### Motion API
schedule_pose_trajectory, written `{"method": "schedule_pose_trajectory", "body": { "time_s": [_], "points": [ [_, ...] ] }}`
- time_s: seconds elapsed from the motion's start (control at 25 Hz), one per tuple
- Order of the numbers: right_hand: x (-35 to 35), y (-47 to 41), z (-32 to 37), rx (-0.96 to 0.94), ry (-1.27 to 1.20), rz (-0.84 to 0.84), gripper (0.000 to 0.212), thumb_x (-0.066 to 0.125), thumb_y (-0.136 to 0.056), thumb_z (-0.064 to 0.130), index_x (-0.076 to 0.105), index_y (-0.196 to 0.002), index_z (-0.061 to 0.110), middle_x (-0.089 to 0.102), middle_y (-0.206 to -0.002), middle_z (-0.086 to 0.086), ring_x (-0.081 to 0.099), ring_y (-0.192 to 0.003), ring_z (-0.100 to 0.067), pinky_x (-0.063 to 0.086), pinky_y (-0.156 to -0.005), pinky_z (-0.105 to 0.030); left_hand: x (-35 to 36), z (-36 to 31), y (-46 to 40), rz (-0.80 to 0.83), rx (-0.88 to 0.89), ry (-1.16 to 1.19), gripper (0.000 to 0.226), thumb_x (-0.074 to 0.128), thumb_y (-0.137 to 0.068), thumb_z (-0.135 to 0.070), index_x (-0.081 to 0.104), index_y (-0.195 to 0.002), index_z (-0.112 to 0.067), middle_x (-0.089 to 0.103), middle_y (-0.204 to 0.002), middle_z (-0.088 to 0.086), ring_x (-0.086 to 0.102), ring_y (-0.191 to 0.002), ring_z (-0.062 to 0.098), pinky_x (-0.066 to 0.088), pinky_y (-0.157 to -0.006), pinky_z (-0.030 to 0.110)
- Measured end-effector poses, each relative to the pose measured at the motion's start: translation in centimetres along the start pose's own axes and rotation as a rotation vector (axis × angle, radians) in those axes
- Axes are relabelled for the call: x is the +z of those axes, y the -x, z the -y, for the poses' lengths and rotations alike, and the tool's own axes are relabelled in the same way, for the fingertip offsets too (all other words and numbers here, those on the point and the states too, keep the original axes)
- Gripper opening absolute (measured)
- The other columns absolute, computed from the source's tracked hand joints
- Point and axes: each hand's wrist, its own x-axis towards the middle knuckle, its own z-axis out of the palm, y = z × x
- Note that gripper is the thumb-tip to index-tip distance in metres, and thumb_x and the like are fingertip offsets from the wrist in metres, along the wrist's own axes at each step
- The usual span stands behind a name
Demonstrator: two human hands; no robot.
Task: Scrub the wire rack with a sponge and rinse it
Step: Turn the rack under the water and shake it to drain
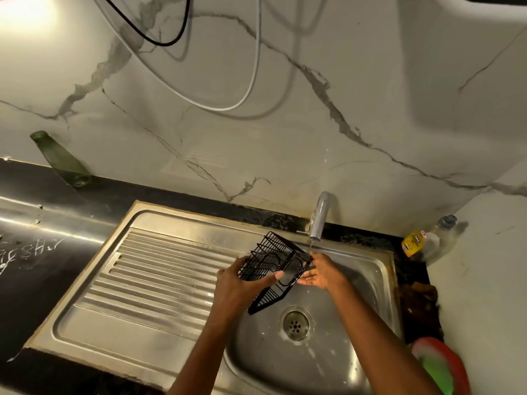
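Sink [176, 283]: basin receives the tap [318, 220] stream. Wire rack [271, 269] is held tilted over the basin, just under the spout. Left hand [242, 283] grips its frame, thumb across; right hand [322, 270], fingers loosely extended, touches the wet end. Rotate the rack so water reaches every wire.
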Motion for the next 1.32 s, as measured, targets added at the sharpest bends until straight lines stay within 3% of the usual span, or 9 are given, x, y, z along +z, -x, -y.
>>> {"method": "schedule_pose_trajectory", "body": {
  "time_s": [0.12, 0.24, 0.48, 0.56, 0.68, 0.76, 1.12, 1.32],
  "points": [
    [-0.6, -0.9, -1.4, 0.084, -0.015, 0.014, 0.067, 0.039, -0.102, 0.054, 0.042, -0.14, -0.002, 0.055, -0.121, -0.039, 0.061, -0.097, -0.048, 0.054, -0.093, -0.055, 1.5, -0.7, -0.3, -0.01, 0.085, -0.124, 0.106, 0.077, -0.041, -0.089, 0.063, -0.131, -0.035, 0.07, -0.115, -0.015, 0.071, -0.105, 0.013, 0.064, -0.086, 0.04],
    [-0.8, -1.2, -1.6, 0.13, 0.009, 0.01, 0.06, 0.041, -0.101, 0.055, 0.053, -0.115, -0.003, 0.06, -0.097, -0.031, 0.061, -0.096, -0.047, 0.05, -0.1, -0.055, 2.8, -1.8, -1.0, -0.09, 0.093, -0.241, 0.113, 0.068, -0.043, -0.098, 0.063, -0.133, -0.029, 0.073, -0.118, -0.009, 0.068, -0.11, 0.018, 0.063, -0.087, 0.041],
    [0.5, -1.9, -1.6, 0.232, 0.035, -0.014, 0.059, 0.035, -0.103, 0.052, 0.046, -0.117, -0.004, 0.056, -0.095, -0.03, 0.062, -0.105, -0.05, 0.058, -0.075, -0.048, 3.6, -2.6, -2.1, -0.172, 0.095, -0.339, 0.106, 0.068, -0.054, -0.092, 0.064, -0.133, -0.021, 0.072, -0.124, 0.003, 0.063, -0.121, 0.025, 0.056, -0.089, 0.04],
    [0.8, -2.5, -2.0, 0.238, 0.016, -0.011, 0.064, 0.033, -0.103, 0.052, 0.048, -0.121, -0.007, 0.057, -0.098, -0.032, 0.063, -0.103, -0.049, 0.059, -0.07, -0.046, 3.9, -2.3, -2.1, -0.197, 0.11, -0.361, 0.102, 0.068, -0.054, -0.092, 0.065, -0.13, -0.024, 0.072, -0.121, 0.002, 0.062, -0.122, 0.025, 0.055, -0.087, 0.038],
    [1.2, -3.0, -3.0, 0.261, -0.03, -0.011, 0.071, 0.033, -0.102, 0.056, 0.044, -0.137, -0.005, 0.055, -0.123, -0.037, 0.065, -0.098, -0.05, 0.061, -0.06, -0.045, 4.0, -1.9, -1.8, -0.22, 0.124, -0.412, 0.104, 0.057, -0.047, -0.103, 0.066, -0.125, -0.034, 0.074, -0.116, -0.005, 0.062, -0.119, 0.023, 0.059, -0.088, 0.04],
    [1.2, -3.3, -3.4, 0.271, -0.056, -0.032, 0.071, 0.033, -0.101, 0.057, 0.042, -0.139, -0.003, 0.05, -0.133, -0.037, 0.065, -0.096, -0.051, 0.061, -0.062, -0.046, 4.1, -1.5, -1.8, -0.212, 0.139, -0.418, 0.102, 0.054, -0.047, -0.104, 0.067, -0.123, -0.036, 0.075, -0.115, -0.007, 0.064, -0.118, 0.022, 0.059, -0.09, 0.043],
    [1.1, -2.5, -3.0, 0.236, -0.033, -0.05, 0.075, 0.034, -0.101, 0.06, 0.047, -0.132, -0.007, 0.052, -0.13, -0.037, 0.063, -0.091, -0.048, 0.058, -0.061, -0.044, 4.7, -1.4, -2.3, -0.211, 0.091, -0.485, 0.113, 0.048, -0.044, -0.108, 0.062, -0.13, -0.035, 0.067, -0.126, 0.005, 0.058, -0.122, 0.025, 0.055, -0.088, 0.04],
    [1.0, -2.1, -3.2, 0.245, -0.031, -0.05, 0.077, 0.034, -0.1, 0.06, 0.043, -0.135, -0.007, 0.049, -0.135, -0.036, 0.061, -0.102, -0.049, 0.057, -0.065, -0.047, 5.3, -1.3, -2.1, -0.216, 0.103, -0.476, 0.114, 0.044, -0.044, -0.11, 0.064, -0.126, -0.034, 0.067, -0.126, 0.006, 0.06, -0.119, 0.025, 0.056, -0.087, 0.042]
  ]
}}
